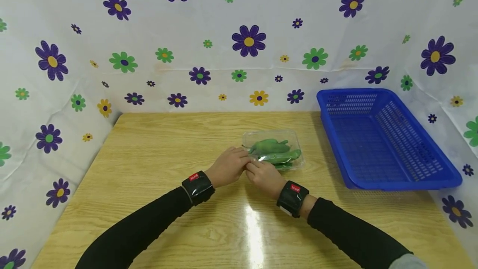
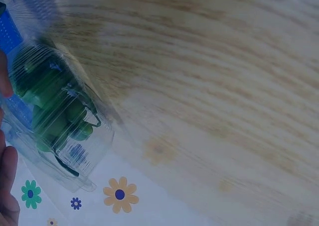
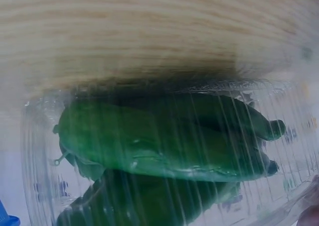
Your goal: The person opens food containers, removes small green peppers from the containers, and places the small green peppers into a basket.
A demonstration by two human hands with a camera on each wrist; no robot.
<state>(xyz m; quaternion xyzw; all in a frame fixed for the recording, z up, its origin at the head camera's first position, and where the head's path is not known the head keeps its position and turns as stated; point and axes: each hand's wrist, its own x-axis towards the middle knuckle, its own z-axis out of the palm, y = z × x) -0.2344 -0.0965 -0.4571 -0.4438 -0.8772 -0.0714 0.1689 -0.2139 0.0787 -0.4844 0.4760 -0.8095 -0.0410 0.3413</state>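
Observation:
A clear plastic box (image 1: 291,135) lies on the table, holding several long green vegetables (image 1: 270,147), some with thin curved stems. Their kind is hard to tell through the ribbed, shiny plastic. At the box's near left corner, my left hand (image 1: 228,167) and right hand (image 1: 266,179) meet, fingers curled and pinching its edge. In the left wrist view, fingers (image 2: 7,171) show at the left margin, next to the box's rim (image 2: 82,185). The right wrist view looks through the box wall at the vegetables (image 3: 159,141); just a fingertip (image 3: 310,217) shows there.
A blue plastic basket (image 1: 337,159) with slotted walls stands on the right of the wooden table (image 1: 179,136). Behind and at both sides hangs a white cloth (image 1: 209,20) printed with flowers.

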